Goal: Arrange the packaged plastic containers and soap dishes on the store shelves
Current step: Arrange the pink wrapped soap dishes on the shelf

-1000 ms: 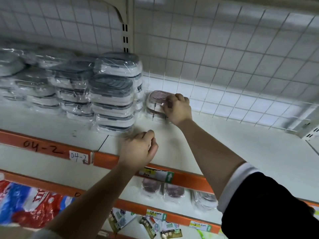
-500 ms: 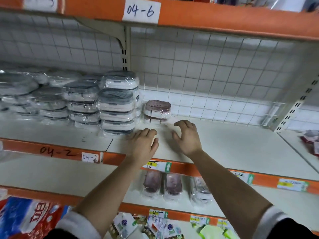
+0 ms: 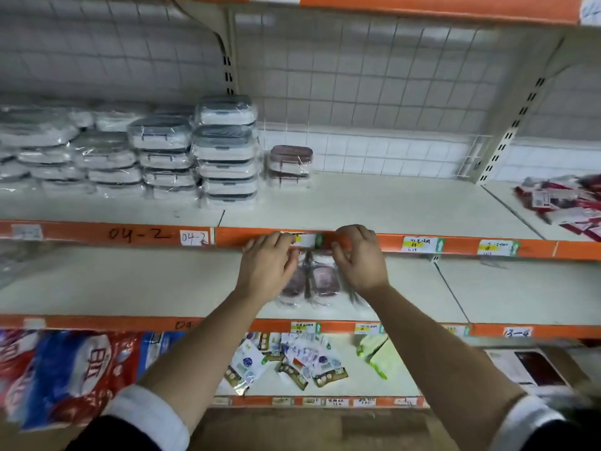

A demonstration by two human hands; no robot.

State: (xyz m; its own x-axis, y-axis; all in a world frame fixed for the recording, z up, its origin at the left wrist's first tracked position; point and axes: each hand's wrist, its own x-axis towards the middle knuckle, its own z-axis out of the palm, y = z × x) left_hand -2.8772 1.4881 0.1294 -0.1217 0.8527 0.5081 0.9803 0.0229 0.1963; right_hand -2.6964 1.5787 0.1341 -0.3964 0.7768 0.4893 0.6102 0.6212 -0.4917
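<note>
soap dishes (image 3: 325, 277) lie under left hand (image 3: 266, 267) and right hand (image 3: 361, 259), seemingly untouched.

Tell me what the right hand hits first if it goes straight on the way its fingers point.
Most likely the wrapped maroon soap dishes on the lower shelf, just beyond the right hand. Depth is unclear: the hand overlaps the orange shelf edge in the picture, so that could come first.

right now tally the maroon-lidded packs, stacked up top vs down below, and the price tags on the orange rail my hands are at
stacked maroon-lidded packs: 2
lower maroon-lidded packs: 2 showing
price tags: 3
total: 7
</note>
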